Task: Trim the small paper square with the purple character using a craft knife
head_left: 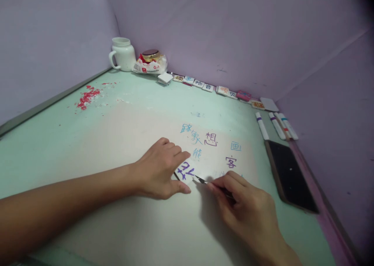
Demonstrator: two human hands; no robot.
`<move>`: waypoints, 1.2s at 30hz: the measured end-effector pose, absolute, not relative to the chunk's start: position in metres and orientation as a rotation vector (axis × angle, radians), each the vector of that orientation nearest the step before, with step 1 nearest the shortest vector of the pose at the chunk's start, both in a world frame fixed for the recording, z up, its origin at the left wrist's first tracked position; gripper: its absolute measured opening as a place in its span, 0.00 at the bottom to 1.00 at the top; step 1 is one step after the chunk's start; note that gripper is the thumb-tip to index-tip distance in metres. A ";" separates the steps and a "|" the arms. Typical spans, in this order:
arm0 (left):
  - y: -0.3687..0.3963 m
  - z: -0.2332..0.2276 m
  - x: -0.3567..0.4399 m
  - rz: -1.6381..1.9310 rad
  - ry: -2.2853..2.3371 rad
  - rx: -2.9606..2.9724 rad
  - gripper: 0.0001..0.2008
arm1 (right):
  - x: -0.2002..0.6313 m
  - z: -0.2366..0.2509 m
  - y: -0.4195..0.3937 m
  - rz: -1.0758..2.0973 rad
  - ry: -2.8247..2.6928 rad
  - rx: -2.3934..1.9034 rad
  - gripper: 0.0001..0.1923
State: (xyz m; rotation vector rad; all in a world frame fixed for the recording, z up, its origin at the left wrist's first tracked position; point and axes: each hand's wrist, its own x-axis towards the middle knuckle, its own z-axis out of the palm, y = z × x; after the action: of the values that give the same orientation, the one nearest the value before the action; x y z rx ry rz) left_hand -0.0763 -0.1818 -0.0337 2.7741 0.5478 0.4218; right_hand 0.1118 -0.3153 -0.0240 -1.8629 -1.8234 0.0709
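My right hand (pixel 244 201) grips a thin dark pointed tool (pixel 201 179) like a pen, its tip touching the white sheet (pixel 140 219) just right of a bold blue-purple written character (pixel 184 171). My left hand (pixel 160 168) rests flat on the sheet, with thumb and forefinger spread on either side of that character. Several more characters in blue and purple (pixel 210 139) are written on the sheet beyond my hands.
A black phone (pixel 290 176) lies at the right, with several marker pens (pixel 277 125) behind it. Small character tiles (pixel 204 86) line the back wall. A white mug (pixel 122 54) and a wrapped jar (pixel 151 62) stand in the corner. Red crumbs (pixel 87 96) lie at the left.
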 end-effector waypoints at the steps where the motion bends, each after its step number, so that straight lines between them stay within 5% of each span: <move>1: -0.182 -0.033 -0.076 0.412 0.576 2.791 0.29 | 0.112 -0.024 -0.315 0.075 -1.811 -1.887 0.13; 19: -0.182 -0.035 -0.082 0.501 0.434 2.667 0.18 | 0.114 -0.038 -0.313 -0.104 -1.804 -1.960 0.11; 36: -0.183 -0.040 -0.082 0.591 0.436 2.561 0.16 | 0.108 -0.042 -0.310 0.071 -1.679 -1.868 0.11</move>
State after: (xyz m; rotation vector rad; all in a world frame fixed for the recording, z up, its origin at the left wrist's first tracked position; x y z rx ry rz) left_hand -0.0816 -0.1825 -0.0404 2.5606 0.4364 0.5913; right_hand 0.1075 -0.3102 -0.0423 -1.8680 -1.6792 0.0706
